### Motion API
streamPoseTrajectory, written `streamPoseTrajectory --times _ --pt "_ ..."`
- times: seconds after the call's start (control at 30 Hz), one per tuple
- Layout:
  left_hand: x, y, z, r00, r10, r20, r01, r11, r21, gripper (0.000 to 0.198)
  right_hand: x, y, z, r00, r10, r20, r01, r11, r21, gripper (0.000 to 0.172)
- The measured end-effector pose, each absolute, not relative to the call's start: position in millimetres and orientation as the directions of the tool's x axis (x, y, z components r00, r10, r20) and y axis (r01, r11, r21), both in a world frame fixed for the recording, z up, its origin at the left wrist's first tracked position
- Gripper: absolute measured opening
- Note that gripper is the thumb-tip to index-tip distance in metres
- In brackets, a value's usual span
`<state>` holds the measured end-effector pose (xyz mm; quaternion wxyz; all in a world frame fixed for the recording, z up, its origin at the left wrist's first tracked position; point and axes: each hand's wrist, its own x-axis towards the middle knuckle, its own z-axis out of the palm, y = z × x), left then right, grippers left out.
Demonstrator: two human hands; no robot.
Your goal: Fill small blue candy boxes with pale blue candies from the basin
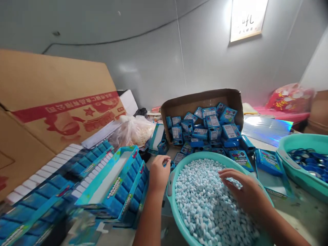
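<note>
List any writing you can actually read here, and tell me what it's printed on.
"CARAMELO MACIZO": flat blue packet beside the teal basin.
Red print on the cardboard box: upside down, unreadable.
Wall sign: glared out.
Blue display trays: blurred logos.
Small blue boxes: labels too small.

Bright light glares from the wall sign (248, 18). The edges bend and blur; near the right hand (246, 193) it looks sharp.
</note>
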<state>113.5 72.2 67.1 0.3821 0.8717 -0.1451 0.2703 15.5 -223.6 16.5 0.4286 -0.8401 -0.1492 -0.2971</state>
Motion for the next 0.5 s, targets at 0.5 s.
streamPoseTrajectory --times 0.5 --pt "52.2 88.6 78.1 0.766 -0.036 0.642 -0.454 -0.737 0.501 0.024 52.6 -208.7 40.6 0.802 0.233 0.55 0.571 -0.568 -0.593 0.021"
